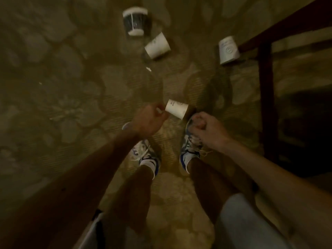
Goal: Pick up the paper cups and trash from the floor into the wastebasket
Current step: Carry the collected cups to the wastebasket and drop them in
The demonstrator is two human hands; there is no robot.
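I'm looking straight down at a dim, tan carpet (62,105) with a large leaf-and-flower pattern. A dark wooden furniture frame (265,87) stands to the right of the held cup (177,108). My left hand (149,121) grips that white paper cup by its narrower end, just left of it. The cup's long axis runs left to right, with the wider end dipping toward the right shoe (190,146). My right hand (206,130), just right of the held cup, is clenched in a fist over that shoe, with nothing showing in it. Well beyond the held cup lie three more: a dark cup (135,21) with white rims, farthest off, a white cup (157,45) on its side at a diagonal, and another white cup (228,50) against the frame's leg. Their printing is too blurred to read. A small white scrap (148,69) lies between the held cup and the diagonal one.
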